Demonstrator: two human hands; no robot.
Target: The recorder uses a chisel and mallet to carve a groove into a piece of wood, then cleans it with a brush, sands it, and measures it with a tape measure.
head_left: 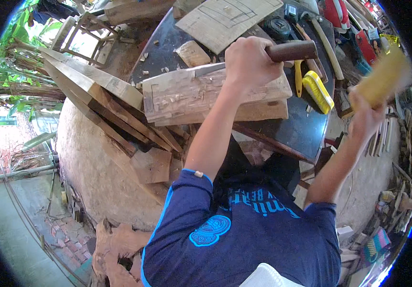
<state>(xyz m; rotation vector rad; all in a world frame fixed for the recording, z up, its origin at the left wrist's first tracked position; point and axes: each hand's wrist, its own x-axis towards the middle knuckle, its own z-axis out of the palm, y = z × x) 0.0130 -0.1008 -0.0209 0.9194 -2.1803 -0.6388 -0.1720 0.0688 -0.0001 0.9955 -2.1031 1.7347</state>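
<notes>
The left hand clamps a round-handled, dark-brown chisel, its metal blade over a pale, rough-hewn wooden block on a dark table's near side; rightward, the right hand grips a blurred, yellowish mallet.

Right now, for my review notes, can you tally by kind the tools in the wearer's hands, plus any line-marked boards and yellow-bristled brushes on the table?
Brown-handled tool, in the left hand: 1
Yellowish tool, blurred, in the right hand: 1
Line-marked board: 1
Yellow-bristled brush: 1
Total: 4
</notes>
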